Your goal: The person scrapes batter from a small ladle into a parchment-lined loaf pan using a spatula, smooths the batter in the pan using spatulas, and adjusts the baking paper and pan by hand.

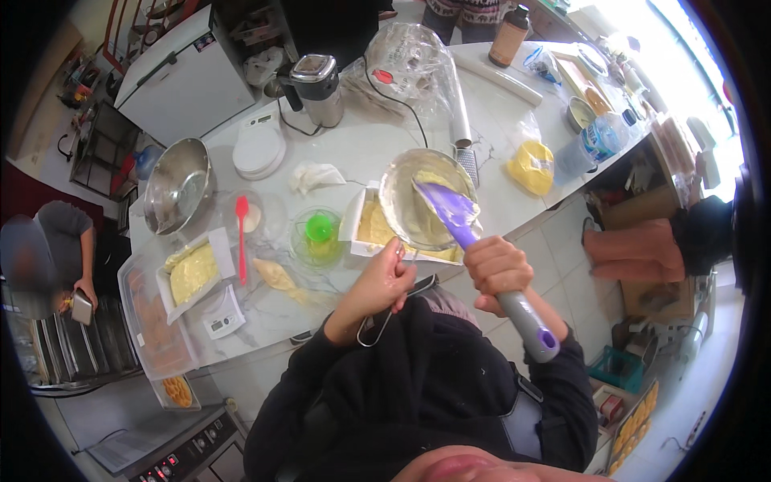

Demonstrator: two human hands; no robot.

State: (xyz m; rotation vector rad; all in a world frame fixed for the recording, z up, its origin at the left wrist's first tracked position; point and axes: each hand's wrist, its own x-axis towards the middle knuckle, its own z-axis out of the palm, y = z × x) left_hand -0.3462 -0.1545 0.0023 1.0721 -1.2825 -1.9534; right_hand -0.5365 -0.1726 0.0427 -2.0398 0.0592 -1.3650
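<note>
Spatula (456,223) in right grip (499,271); long-handled metal bowl (403,212) in left grip (379,283).

Ahead of you, a pale, veined worktop (491,128) spans nine to two o'clock. You have a white freezer (185,84) at ten, glaring daylight through a window (683,56) at two, light floor tiles (554,261) at three, and a metal appliance (197,450) with red-lit controls at seven.

- Metal pan (408,221), handle in the left grip (377,283)
- Purple spatula (451,207) inside the pan, held by the right grip (499,269)
- White batter box (352,221) partly beneath the pan
- Red spatula (242,241) left of the pan
</note>
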